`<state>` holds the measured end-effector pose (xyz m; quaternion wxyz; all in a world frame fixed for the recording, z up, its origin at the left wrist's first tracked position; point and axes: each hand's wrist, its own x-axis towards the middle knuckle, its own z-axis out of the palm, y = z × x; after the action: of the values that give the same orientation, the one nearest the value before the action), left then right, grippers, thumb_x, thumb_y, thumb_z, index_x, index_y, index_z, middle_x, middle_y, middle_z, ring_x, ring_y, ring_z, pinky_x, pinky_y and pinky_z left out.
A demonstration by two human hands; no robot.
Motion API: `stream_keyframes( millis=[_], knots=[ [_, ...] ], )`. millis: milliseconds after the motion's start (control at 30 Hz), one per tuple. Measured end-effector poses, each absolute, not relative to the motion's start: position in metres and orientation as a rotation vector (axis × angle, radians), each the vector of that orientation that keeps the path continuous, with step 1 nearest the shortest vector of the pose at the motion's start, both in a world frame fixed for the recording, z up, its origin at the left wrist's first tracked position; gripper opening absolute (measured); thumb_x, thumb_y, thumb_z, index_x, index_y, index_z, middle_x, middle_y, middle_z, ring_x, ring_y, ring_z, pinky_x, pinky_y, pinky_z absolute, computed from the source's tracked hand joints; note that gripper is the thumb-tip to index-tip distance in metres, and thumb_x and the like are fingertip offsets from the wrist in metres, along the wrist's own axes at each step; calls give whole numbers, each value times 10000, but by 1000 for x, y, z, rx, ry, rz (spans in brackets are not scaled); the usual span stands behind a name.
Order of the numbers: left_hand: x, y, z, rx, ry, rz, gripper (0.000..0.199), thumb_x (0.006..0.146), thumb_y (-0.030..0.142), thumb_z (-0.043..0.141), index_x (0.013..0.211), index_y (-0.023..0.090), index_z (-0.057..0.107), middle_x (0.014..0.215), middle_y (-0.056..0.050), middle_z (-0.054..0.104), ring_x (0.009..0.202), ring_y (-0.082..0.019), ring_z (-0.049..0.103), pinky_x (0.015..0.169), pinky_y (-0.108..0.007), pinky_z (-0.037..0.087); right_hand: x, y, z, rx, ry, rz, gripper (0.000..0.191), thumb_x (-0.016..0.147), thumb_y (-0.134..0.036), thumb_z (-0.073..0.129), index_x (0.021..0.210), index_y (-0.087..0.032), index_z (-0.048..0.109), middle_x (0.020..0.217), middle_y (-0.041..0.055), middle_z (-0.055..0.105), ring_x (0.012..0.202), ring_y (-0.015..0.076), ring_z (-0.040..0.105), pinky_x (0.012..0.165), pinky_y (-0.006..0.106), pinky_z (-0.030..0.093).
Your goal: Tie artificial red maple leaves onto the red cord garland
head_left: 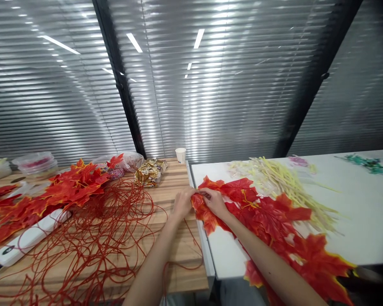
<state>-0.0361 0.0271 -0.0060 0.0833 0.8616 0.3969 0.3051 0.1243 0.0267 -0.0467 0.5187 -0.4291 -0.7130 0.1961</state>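
My left hand (182,203) is closed in a pinch at the edge of a red artificial maple leaf (198,204). Against the same leaf, from the right, the closed fingers of my right hand (215,203) press close to the left fingertips. A thin red cord (194,239) trails below the hands, but its end at the fingers is too small to make out. More red maple leaves (268,216) with yellow edges lie under and beyond my right forearm, spilling over the front edge of the white table (364,212).
Tangled red cord (105,229) covers much of the wooden table (185,276). Left of it are a white power strip (32,238), a leaf pile (73,185) and plastic containers (36,163). A gold packet (150,172) and paper cup (180,155) stand behind; yellow strands (284,187) lie right.
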Motion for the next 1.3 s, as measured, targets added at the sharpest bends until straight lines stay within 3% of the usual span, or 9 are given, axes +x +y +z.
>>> stream_keyframes(
  millis=[200, 533, 900, 1300],
  knots=[
    [-36, 25, -4, 2547, 1261, 863, 296, 789, 127, 483, 1027, 230, 626, 901, -34, 652, 843, -166, 568, 703, -247, 411, 124, 26, -44, -999, -1753, 457, 424, 660, 0, 400, 967, -170, 638, 883, 50, 684, 808, 174, 640, 766, 331, 511],
    [-38, 28, -6, 2539, 1269, 900, 321, 772, 103, 482, 1027, 232, 627, 903, -35, 661, 844, -174, 578, 710, -253, 420, 125, 24, -40, -1000, -1788, 380, 366, 699, -24, 449, 972, -178, 638, 932, 58, 663, 854, 181, 618, 784, 339, 498],
    [-38, 29, -7, 2562, 1211, 919, 258, 786, 130, 484, 976, 218, 635, 876, -29, 652, 823, -165, 573, 706, -250, 414, 126, 26, -43, -1035, -1746, 336, 358, 692, -18, 440, 898, -184, 681, 888, 44, 702, 818, 181, 651, 777, 337, 510],
    [-37, 25, -1, 2478, 1275, 882, 309, 751, 107, 499, 995, 234, 639, 900, -36, 657, 836, -172, 575, 736, -258, 435, 125, 26, -43, -1081, -1697, 304, 254, 734, -59, 486, 814, -188, 689, 780, 42, 697, 691, 182, 643, 673, 315, 514]
  ],
)
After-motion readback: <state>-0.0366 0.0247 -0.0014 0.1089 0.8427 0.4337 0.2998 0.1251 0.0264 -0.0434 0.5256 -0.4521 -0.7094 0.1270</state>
